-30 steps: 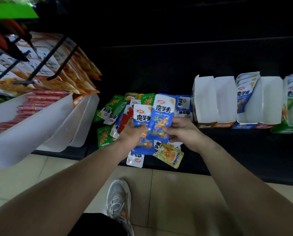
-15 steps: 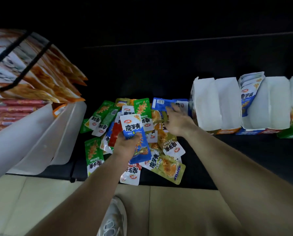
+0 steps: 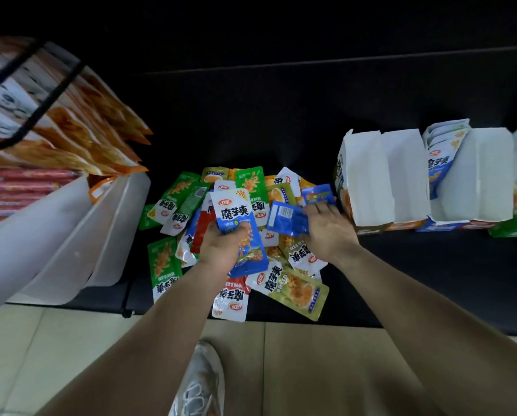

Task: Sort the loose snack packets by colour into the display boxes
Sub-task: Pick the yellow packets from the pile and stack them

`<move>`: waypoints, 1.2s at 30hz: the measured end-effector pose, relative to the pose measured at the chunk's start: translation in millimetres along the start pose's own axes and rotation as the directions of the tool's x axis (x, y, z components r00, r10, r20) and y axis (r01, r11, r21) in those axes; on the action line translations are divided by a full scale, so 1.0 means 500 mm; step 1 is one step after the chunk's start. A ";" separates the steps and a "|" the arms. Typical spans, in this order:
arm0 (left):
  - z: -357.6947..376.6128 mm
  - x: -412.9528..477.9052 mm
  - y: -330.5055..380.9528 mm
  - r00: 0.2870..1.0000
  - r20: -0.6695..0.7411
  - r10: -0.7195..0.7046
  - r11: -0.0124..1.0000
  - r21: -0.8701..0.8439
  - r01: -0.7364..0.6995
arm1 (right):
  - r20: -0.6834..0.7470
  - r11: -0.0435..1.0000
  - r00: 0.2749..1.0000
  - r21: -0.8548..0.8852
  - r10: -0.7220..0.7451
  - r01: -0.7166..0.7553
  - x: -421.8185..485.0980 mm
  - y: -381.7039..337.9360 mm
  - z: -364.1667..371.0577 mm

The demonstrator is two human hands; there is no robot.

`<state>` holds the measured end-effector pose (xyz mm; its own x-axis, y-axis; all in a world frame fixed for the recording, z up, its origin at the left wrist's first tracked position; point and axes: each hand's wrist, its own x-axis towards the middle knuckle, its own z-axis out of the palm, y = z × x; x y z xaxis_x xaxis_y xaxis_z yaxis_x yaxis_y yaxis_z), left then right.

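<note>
My left hand closes its grip round one blue packet over the loose pile. My right hand pinches a second blue packet, just beside three display boxes.

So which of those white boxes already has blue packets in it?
The middle display box, with a blue base: blue packets stand against its left wall. The orange-based box shows none.

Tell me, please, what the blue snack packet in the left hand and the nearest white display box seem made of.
The blue snack packet looks like glossy plastic film: it shines and wrinkles. The white display box looks like matt cardboard: stiff flat flaps, crisp folds.
</note>
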<state>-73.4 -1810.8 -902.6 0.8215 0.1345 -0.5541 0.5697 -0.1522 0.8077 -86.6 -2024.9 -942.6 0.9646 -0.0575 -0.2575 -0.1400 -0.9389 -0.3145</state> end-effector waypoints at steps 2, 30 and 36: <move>-0.001 -0.010 0.001 1.000 -0.005 0.007 1.000 0.010 -0.007 | -0.016 1.000 1.000 -0.014 0.003 -0.003 -0.011 -0.002 -0.004; -0.073 -0.076 -0.013 0.998 -0.055 -0.020 0.994 0.103 0.026 | 0.115 0.904 0.897 -0.050 0.427 -0.424 -0.147 -0.030 0.017; -0.078 -0.076 -0.019 1.000 -0.030 -0.005 0.991 0.130 0.008 | 0.071 0.939 0.946 0.113 0.318 -0.324 -0.146 -0.016 0.000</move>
<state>-111.3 -1776.2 -881.5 0.8178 0.1645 -0.5515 0.5749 -0.2771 0.7699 -155.8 -2013.0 -921.3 0.8519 -0.3286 -0.4079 -0.4691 -0.8250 -0.3151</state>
